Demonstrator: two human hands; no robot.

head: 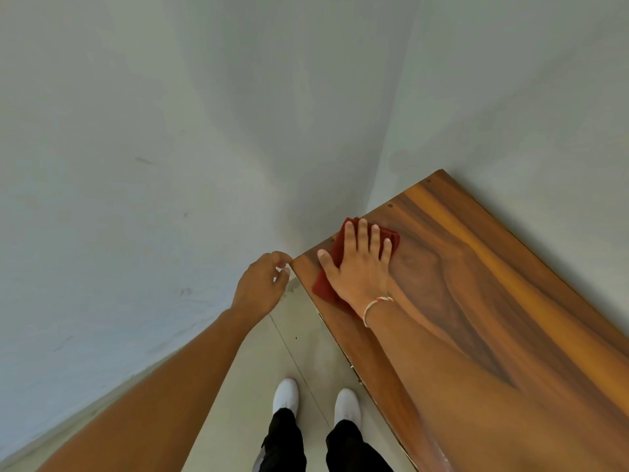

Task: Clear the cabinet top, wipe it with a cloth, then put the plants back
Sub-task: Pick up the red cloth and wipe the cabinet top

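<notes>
The right hand (359,267) is lying flat, fingers spread, pressing a red cloth (328,284) onto the wooden cabinet top (493,301). The cloth is sitting at the near-left corner of that top, at about 10 o'clock from the middle of the wood, with its edges showing beyond the fingertips and under the wrist. A thin bracelet (376,306) is circling the right wrist. The left hand (263,284) is hovering at 9 o'clock of the cloth, just beside the cabinet's corner, fingers loosely curled and holding nothing. White shoes (286,396) are standing on the pale floor (238,386) at 6 o'clock. Grey walls (170,131) are meeting in a corner behind the cabinet.
</notes>
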